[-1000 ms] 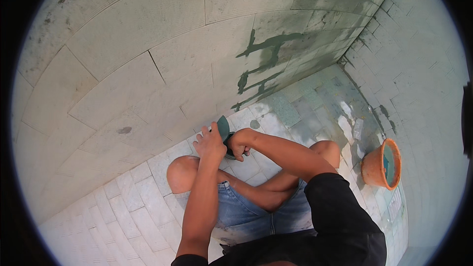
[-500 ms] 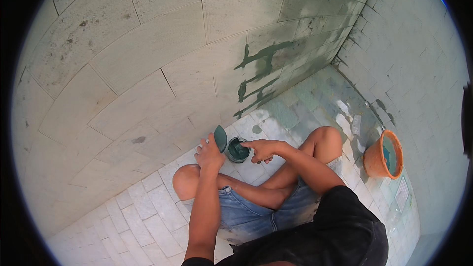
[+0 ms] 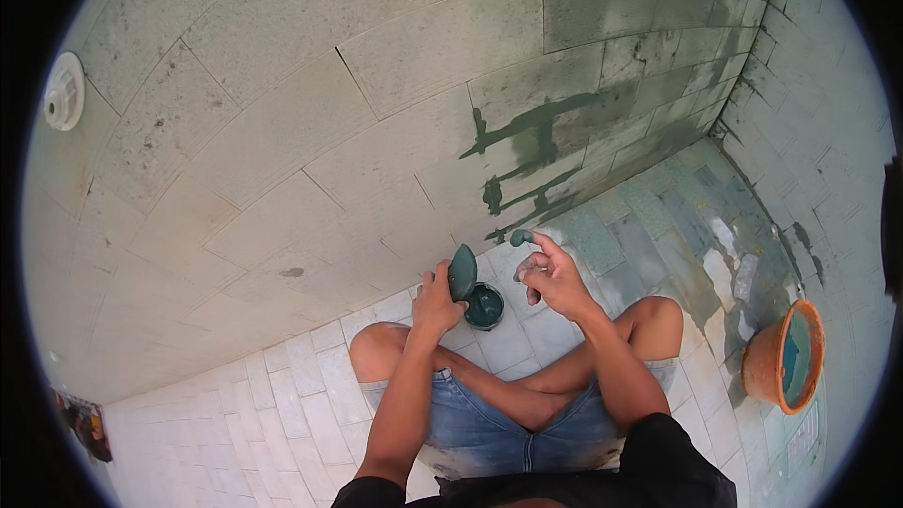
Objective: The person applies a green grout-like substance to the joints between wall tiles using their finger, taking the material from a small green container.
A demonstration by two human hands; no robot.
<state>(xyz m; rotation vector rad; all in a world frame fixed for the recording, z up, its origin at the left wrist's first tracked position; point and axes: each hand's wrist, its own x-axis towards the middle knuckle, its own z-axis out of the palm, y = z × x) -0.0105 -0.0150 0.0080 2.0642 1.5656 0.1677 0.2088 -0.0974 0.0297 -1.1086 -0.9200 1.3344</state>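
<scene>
Green paste (image 3: pixel 519 238) caps one of the right fingers (image 3: pixel 548 246).

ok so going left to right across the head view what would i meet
White round wall fitting, left hand holding a curved dark-green piece, round pot of dark-green paste, right hand, round orange bucket.
</scene>
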